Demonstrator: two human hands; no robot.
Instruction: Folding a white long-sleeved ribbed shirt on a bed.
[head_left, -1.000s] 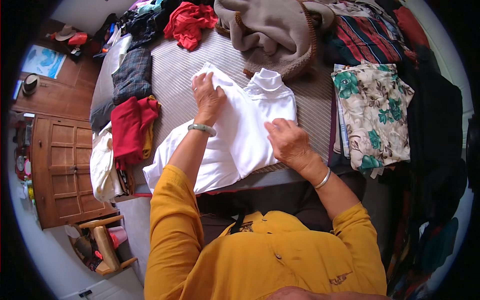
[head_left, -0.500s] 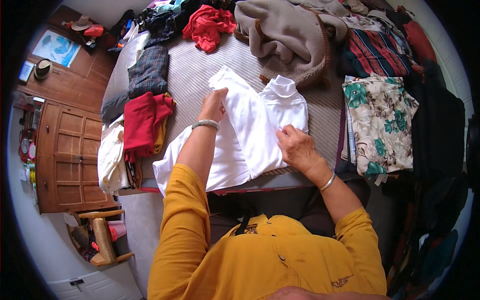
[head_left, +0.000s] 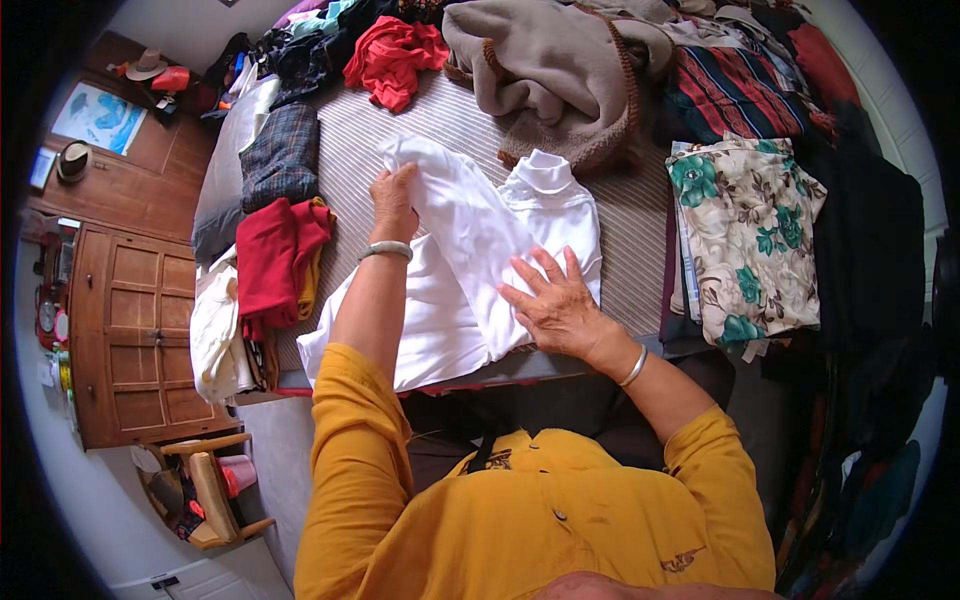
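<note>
A white high-necked shirt (head_left: 440, 320) lies on the bed's striped cover, its collar pointing away from me. One sleeve is laid slantwise over the body of the shirt. My left hand (head_left: 396, 205) grips the edge of that sleeve near its far end, fingers closed on the cloth. My right hand (head_left: 560, 308) rests flat on the shirt with its fingers spread, just below the collar side. A bracelet circles each wrist.
Folded red clothes (head_left: 278, 262) and dark plaid trousers (head_left: 280, 155) are stacked at the left. Floral cloth (head_left: 748, 240) tops a pile at the right. A brown fleece garment (head_left: 560, 85) and a crumpled red one (head_left: 395, 60) lie farther back. The striped bed cover (head_left: 640, 215) shows between them.
My left hand has drawn the sleeve slightly left. My right hand has gone from pinching the shirt to lying spread on it. The whole view has shifted a little.
</note>
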